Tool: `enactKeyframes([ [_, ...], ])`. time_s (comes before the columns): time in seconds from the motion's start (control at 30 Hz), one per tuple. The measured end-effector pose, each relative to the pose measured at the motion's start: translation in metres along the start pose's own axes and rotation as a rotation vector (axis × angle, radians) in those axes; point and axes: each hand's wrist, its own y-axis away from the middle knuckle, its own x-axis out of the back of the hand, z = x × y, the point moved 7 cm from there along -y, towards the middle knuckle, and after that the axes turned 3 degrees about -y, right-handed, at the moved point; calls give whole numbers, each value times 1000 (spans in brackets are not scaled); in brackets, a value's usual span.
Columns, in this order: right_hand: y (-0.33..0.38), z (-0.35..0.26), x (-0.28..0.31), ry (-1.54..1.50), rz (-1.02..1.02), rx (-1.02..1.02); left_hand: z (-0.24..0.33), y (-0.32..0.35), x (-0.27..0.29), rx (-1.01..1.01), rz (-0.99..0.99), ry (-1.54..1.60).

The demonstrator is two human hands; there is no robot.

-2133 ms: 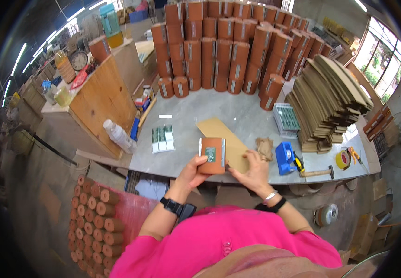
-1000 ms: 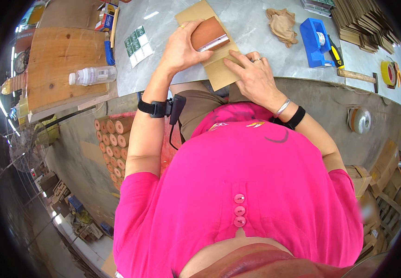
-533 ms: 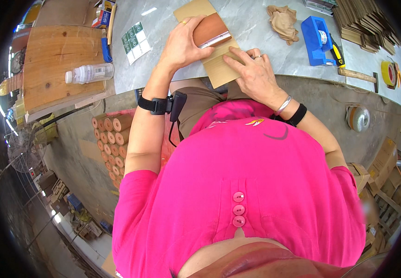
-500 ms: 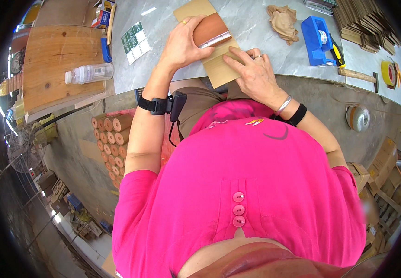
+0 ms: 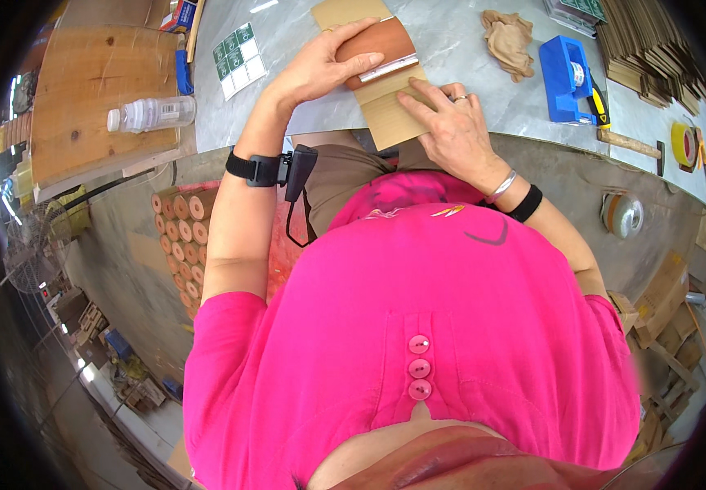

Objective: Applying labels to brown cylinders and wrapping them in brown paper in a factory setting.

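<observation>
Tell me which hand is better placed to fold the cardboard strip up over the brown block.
Probably the right hand: it already presses flat on the cardboard strip near its free end, while the left hand lies on the brown block, steadying it.

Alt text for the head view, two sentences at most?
Seen from above, a person in a pink top presses the left hand on a brown block and the right hand on a cardboard sheet on a grey table. A blue tape dispenser lies nearby.
</observation>
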Motion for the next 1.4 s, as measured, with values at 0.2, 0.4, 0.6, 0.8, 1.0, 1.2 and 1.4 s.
enactKeyframes([
  [0.2, 0, 1, -1, 9, -19, -12, -4, 0, -2, 22, 24, 136],
  [0.4, 0, 0, -2, 9, -28, -9, 0, 1, 2, -48, 64, 4],
  [0.6, -12, -4, 18, -1, 88, 89, -7, -1, 0, -13, 71, 121],
  [0.8, -64, 5, 48, -175, 263, 216, -10, -4, -3, -9, 30, 204],
  [1.0, -102, 24, 37, -298, 200, 308, 1, -10, -4, -210, -39, 334],
  [1.2, -107, 29, 34, -375, 187, 202, -13, -11, -8, -181, -48, 545],
  [1.4, -116, 29, 40, -533, 106, 50, -25, 15, -11, -138, 305, 462],
])
